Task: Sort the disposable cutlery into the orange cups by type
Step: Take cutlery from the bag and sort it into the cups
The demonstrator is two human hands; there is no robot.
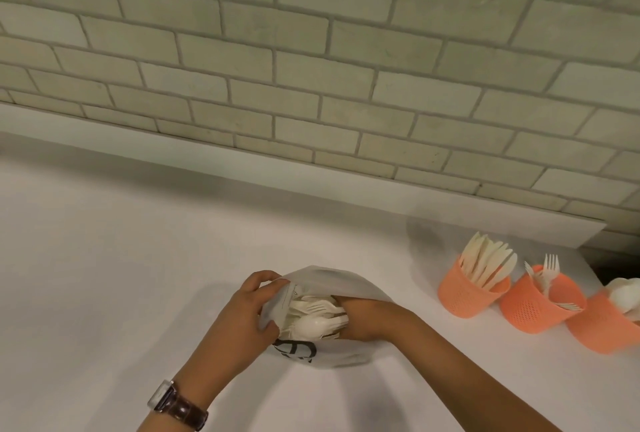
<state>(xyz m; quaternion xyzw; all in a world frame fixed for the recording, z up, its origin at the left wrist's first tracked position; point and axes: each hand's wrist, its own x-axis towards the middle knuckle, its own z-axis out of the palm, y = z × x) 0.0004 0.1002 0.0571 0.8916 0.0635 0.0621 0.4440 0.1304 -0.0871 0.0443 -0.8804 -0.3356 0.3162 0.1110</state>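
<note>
A white plastic bag (341,281) lies on the counter with its mouth held open, full of white disposable cutlery (313,319): forks and a spoon show on top. My left hand (249,310) grips the bag's left rim. My right hand (360,319) reaches into the bag from the right; its fingers are buried among the cutlery and hidden. At the right stand three orange mesh cups: one with knives (467,293), one with forks (540,303), and one with spoons (602,324), partly cut off by the frame edge.
The white counter (138,258) stretches wide to the left and behind the bag. A pale brick wall (311,68) rises at the back. The counter ends at a dark gap (616,269) behind the cups on the right.
</note>
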